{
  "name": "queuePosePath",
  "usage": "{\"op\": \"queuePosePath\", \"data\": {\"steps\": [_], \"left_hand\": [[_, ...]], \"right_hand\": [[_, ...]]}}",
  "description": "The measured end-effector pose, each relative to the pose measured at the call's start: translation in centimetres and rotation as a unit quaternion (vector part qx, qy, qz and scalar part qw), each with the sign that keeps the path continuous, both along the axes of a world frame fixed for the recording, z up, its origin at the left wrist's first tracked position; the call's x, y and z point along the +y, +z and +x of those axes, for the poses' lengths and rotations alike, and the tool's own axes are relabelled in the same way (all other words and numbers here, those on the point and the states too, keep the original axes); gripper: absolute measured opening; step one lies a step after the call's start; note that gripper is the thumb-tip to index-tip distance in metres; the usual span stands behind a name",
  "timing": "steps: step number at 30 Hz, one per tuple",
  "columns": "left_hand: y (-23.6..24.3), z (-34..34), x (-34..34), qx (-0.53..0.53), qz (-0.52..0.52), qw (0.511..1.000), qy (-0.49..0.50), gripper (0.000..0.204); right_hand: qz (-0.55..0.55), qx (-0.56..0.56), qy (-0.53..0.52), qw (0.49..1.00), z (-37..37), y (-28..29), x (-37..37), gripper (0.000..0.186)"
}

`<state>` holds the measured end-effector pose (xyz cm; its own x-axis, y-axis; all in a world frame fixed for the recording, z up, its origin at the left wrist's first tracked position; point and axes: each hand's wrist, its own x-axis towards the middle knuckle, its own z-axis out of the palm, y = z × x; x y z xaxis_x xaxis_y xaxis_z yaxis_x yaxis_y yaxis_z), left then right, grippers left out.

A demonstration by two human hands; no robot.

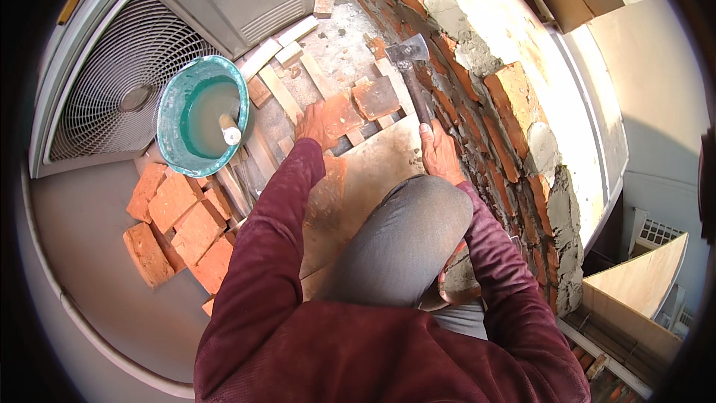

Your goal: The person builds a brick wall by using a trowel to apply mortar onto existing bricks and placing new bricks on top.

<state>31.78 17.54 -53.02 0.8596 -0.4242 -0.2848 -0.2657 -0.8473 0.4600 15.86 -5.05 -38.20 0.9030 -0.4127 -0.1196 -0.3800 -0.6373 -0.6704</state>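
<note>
My left hand (317, 124) is closed on the left end of an orange brick (342, 113), which lies flat over wooden slats. Touching or close to that brick's right end is another brick piece (376, 97), darker and grey-smeared. My right hand (440, 154) grips the lower handle of a hatchet (416, 89). Its broad metal head, dusted with grey, points away from me beside the brick wall (488, 149). My bent knee (418, 231) comes up between my forearms, over a dusty board (388, 153).
A teal bucket (168, 134) of cloudy water, with a pale cylindrical object in it, stands left before an air-conditioner unit (268, 0). Loose bricks (175, 201) are heaped below it. Fresh grey mortar (544, 151) tops the wall on my right. A cut wooden panel (641, 276) stands beyond.
</note>
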Motion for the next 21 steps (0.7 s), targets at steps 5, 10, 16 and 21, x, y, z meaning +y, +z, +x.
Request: {"op": "queuePosePath", "data": {"steps": [5, 10, 16, 21], "left_hand": [[1.3, -0.3, -1.2, -0.049, 0.016, 0.998, -0.037, 0.111], [3.2, 2.0, -0.9, -0.021, 0.017, 0.998, -0.053, 0.099], [9.4, 1.6, -4.3, 0.353, -0.344, 0.87, -0.02, 0.061], [19.4, -0.5, -5.8, 0.422, -0.506, 0.744, -0.113, 0.078]], "right_hand": [[0.105, 0.095, -0.189, 0.972, -7.9, -7.6, 2.2, 0.045], [0.162, 0.17, -0.203, 0.951, -17.2, -12.3, 7.4, 0.041], [0.161, 0.128, -0.099, 0.974, -18.4, -12.6, 2.6, 0.037], [0.099, -0.027, -0.179, 0.978, -19.7, 1.2, 2.7, 0.026]]}}
